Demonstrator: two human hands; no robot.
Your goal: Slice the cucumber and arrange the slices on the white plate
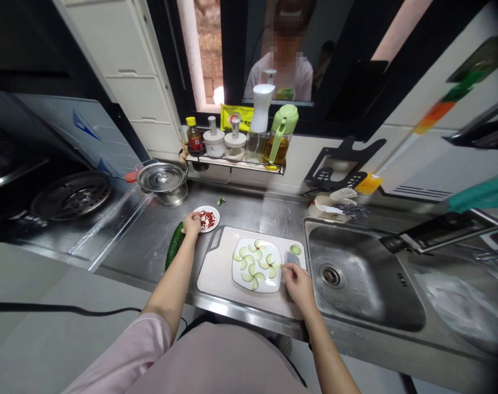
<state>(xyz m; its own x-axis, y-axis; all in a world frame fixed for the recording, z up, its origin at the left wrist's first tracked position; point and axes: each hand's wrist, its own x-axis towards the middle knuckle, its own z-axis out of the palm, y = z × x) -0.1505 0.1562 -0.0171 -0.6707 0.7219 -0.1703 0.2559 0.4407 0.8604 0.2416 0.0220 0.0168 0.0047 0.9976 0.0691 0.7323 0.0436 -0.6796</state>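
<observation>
A white plate [236, 276] lies on the cutting board [216, 273], with thin cucumber slices [256, 277] set out on it in pinwheel shapes. Small red bits mark the centres of some pinwheels. My left hand [191, 224] is at the left rim of a small white dish [215, 212] of chopped red pieces [208, 220], its fingers pinched together. Whatever they hold is hidden. Beside the plate's right edge, my right hand [297, 282] has its thumb and fingertips closed, their contents too small to make out. A whole cucumber [174, 246] lies by my left wrist.
Right of the board is a steel sink [364, 279] with a black faucet [429, 232]. A cucumber piece [295, 249] and a grey flat object [290, 258] lie on the board. Behind stand a lidded pot [162, 183] and a rack [232, 163] of bottles and jars.
</observation>
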